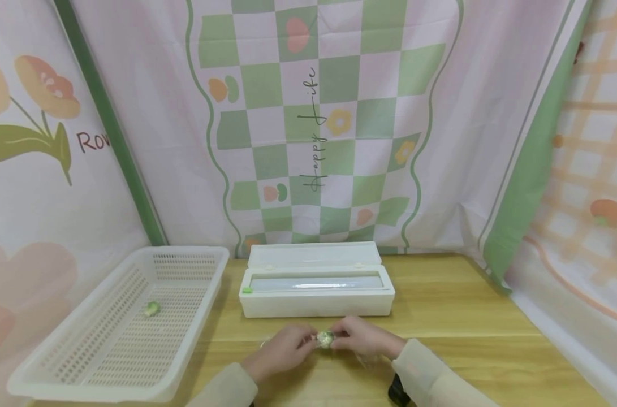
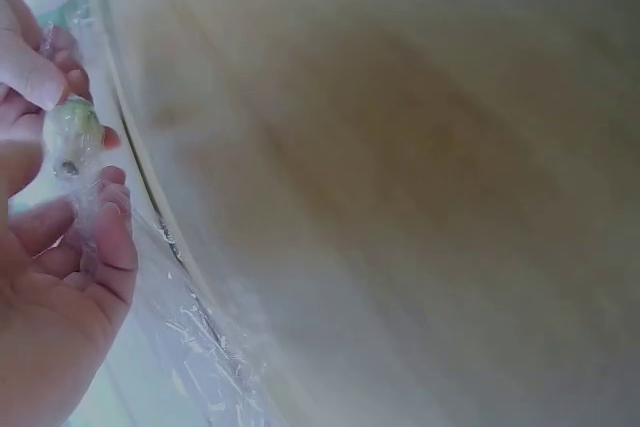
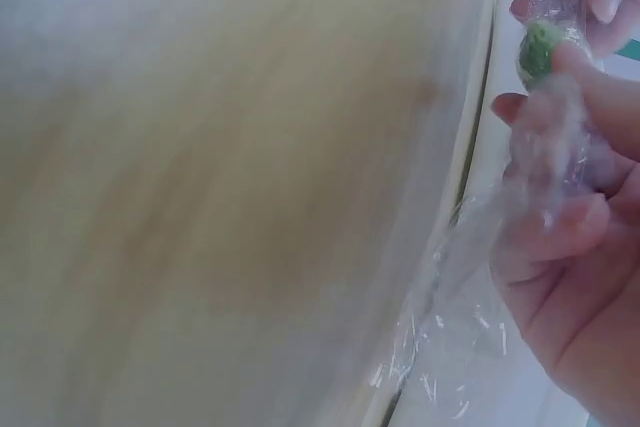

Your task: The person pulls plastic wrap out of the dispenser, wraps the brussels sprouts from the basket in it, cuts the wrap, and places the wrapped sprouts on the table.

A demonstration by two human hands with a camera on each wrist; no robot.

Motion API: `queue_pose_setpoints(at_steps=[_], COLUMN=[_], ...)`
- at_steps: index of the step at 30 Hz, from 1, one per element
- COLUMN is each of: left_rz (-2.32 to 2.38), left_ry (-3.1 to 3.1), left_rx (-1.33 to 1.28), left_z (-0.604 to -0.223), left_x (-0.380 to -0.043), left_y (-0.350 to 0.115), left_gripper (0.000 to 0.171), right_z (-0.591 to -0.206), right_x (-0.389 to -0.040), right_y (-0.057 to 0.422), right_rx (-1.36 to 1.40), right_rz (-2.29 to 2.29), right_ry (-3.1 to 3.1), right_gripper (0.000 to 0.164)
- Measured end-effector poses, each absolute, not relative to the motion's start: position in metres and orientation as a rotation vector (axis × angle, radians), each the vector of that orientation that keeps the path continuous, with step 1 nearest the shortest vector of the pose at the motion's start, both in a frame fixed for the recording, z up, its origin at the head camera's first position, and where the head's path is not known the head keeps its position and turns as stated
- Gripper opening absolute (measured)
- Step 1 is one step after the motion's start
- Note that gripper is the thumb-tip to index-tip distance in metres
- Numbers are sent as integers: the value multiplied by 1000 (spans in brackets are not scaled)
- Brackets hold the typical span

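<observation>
Between my two hands is a small pale-green Brussels sprout (image 1: pixel 325 339) wrapped in clear cling film, held just above the table in front of the dispenser. My left hand (image 1: pixel 287 347) pinches the gathered film at the sprout's left side; the left wrist view shows this film (image 2: pixel 88 222) running between finger and thumb. My right hand (image 1: pixel 361 337) grips the sprout's other side, its thumb on the green end (image 3: pixel 540 50). Loose film (image 3: pixel 450 307) trails below the right fingers. An open white cling film dispenser (image 1: pixel 318 305) stands behind both hands.
At the left, a white perforated basket (image 1: pixel 186 345) has another Brussels sprout (image 1: pixel 152 308) inside. The dispenser's lid (image 1: pixel 315 255) is raised and a green slider (image 1: pixel 246 290) sits at its left end. Printed curtains rise behind the wooden table (image 1: pixel 466 316). A black object (image 1: pixel 398 391) shows beneath the right sleeve.
</observation>
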State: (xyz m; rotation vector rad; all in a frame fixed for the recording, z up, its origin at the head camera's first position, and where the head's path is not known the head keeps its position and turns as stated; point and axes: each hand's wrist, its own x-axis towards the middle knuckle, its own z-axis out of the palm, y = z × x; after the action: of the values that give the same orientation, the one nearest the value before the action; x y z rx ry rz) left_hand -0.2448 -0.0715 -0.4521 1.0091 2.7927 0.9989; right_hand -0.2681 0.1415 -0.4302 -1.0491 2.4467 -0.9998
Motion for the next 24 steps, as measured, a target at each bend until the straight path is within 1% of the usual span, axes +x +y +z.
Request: queue_pose_setpoints(at_steps=[5, 14, 18, 24], left_rz=[858, 829, 791, 749], left_ry=[2857, 2987, 3009, 2991], left_rx=[1111, 1043, 1038, 1063], left_z=[-451, -447, -446, -442], left_x=[-245, -240, -239, -236], left_y=[-72, -70, -70, -71], left_gripper=[14, 8, 7, 12], right_z=[-430, -432, -433, -432], right_x=[-267, -266, -266, -267], right_y=[142, 142, 142, 142], right_rx=[-1052, -1070, -1084, -1088], right_rz=[-1000, -998, -1001, -996], right_ry=[2427, 2384, 2366, 2378], right_gripper=[16, 24, 22, 17])
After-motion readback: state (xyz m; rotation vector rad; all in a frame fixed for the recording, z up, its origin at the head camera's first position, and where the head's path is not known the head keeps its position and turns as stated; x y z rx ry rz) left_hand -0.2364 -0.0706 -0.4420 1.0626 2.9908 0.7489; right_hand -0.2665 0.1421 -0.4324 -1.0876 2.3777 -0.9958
